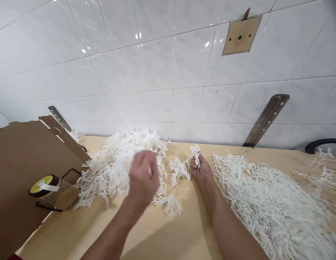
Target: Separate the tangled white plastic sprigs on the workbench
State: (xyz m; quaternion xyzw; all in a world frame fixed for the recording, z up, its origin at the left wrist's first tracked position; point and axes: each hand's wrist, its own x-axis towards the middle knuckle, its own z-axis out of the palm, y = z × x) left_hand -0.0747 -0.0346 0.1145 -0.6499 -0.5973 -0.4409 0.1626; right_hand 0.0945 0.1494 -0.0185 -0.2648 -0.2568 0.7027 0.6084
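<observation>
White plastic sprig (pixel 196 156) sits pinched in the right hand (pixel 201 172) over the desk (pixel 170 234); blurred left hand (pixel 142 178), grip unclear, reaches the tangled pile (pixel 116 169), where snagged branches could drag others loose.

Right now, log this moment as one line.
left hand: blurred, over white sprig pile | right hand: pinching one white sprig | second pile at right

White plastic sprigs (pixel 121 162) are heaped before you on a pale wooden desk (pixel 168 231), with more white sprigs (pixel 267 202) toward its right edge. At the left edge, brown cardboard (pixel 21 173) flanks a yellow-topped tape roll (pixel 44 185). Glossy white wall tiles (pixel 157 65) carry thin grey grout lines.
</observation>
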